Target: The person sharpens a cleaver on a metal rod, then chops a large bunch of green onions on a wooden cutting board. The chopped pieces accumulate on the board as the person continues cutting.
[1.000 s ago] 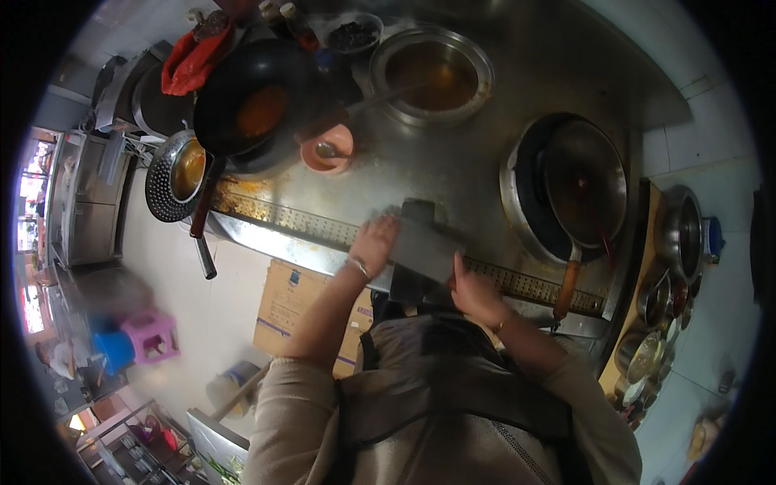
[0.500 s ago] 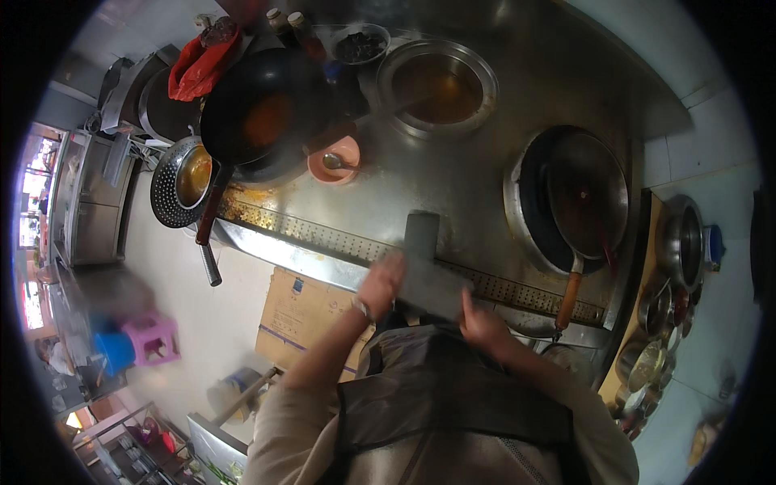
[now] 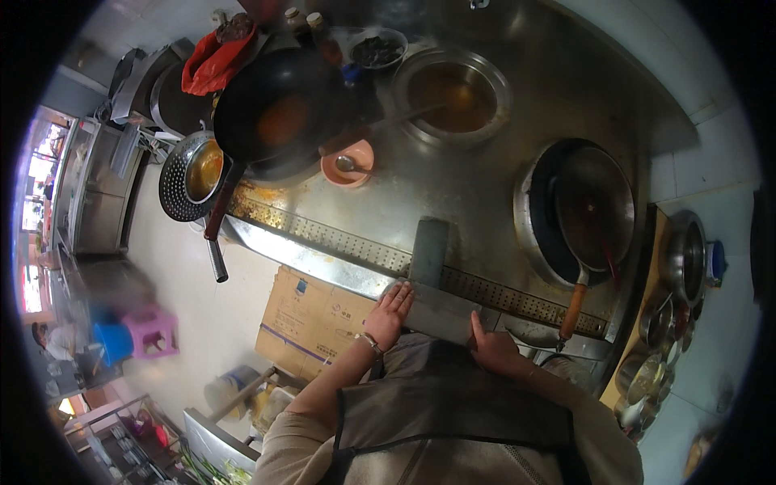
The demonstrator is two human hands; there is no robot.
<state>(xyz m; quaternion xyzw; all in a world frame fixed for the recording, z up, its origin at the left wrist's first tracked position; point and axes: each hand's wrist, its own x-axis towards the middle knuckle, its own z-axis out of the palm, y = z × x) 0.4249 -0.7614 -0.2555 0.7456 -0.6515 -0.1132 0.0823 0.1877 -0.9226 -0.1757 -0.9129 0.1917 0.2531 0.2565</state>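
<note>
A wide grey cleaver (image 3: 443, 314) lies across the near end of a dark grey whetstone (image 3: 430, 246), right in front of my body. My right hand (image 3: 493, 349) is closed at the cleaver's handle end, its index finger stretched along the blade. The handle itself is mostly hidden in that hand. On the blade's left end rest the fingers of my left hand (image 3: 391, 310), lying flat and not wrapped round it. The whetstone sticks out beyond the blade, over the perforated strip (image 3: 509, 297) at the counter's front edge.
A black wok (image 3: 271, 101) stands at the far left, beside a pink bowl (image 3: 347, 165) with a spoon. A round pot of brown liquid (image 3: 451, 101) is set into the steel counter. Stacked pans (image 3: 594, 210) sit at right. Flattened cardboard (image 3: 303, 319) lies at lower left.
The cleaver and both hands have come back toward my body along the whetstone, baring more of the stone. The whole view has shifted slightly.
</note>
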